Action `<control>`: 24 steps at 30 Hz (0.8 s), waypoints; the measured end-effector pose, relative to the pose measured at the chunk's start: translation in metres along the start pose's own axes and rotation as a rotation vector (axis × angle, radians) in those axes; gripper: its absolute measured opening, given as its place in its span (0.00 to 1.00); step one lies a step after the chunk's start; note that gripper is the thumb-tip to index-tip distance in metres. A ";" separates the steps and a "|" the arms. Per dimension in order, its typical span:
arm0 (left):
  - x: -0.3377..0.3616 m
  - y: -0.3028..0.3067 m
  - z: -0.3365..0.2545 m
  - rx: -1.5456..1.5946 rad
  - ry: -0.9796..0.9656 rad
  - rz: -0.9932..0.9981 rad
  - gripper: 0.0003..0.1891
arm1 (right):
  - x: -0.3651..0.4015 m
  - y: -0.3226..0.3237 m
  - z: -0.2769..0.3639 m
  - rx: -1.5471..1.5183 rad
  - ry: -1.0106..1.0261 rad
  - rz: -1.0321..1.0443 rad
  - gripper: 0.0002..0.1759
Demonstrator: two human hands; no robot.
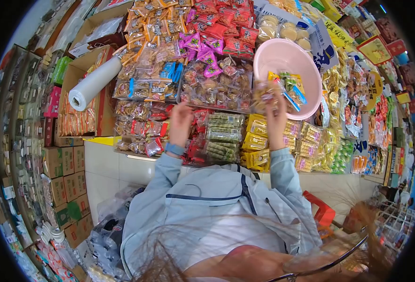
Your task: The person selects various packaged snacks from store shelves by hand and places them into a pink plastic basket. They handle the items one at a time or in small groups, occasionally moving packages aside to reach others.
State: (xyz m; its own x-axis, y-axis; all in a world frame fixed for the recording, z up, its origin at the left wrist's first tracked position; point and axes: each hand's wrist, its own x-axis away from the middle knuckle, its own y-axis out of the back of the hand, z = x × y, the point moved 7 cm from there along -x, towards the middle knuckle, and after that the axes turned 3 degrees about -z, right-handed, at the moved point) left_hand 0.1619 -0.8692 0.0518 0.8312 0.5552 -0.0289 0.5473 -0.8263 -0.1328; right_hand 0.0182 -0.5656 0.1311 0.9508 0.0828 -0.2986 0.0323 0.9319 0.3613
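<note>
My right hand is closed on a clear packet of brown snacks, held up at the left side of a pink basin. Inside the basin lie a few yellow, green and blue snack packets. My left hand hovers over the front bins, its fingers loosely bent and apart, with nothing visible in them. Just beyond it, more clear packets of brown snacks fill a bin. Red packets lie near my left hand, and green-wrapped rolls sit between my hands.
A roll of clear plastic bags lies over a cardboard box on the left. Orange packets, red packets and purple packets are heaped at the back. Yellow packets stand near the front edge. Stacked cartons stand on the left.
</note>
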 end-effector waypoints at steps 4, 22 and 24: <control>-0.022 0.134 0.025 -0.384 -0.080 -0.438 0.18 | -0.045 0.047 -0.018 0.077 0.052 -0.156 0.28; -0.058 0.163 -0.010 -1.262 -0.092 -0.686 0.32 | -0.048 0.039 -0.061 1.035 0.049 -0.070 0.30; -0.070 0.145 -0.017 -1.222 -0.306 -0.639 0.31 | -0.048 0.038 -0.062 1.052 0.042 -0.073 0.30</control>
State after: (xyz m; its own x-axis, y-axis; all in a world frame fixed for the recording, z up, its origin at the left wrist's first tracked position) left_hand 0.1847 -1.0292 0.0519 0.4440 0.7275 -0.5231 0.6856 0.1000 0.7211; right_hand -0.0451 -0.5119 0.1040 0.9249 0.0696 -0.3737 0.3593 0.1612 0.9192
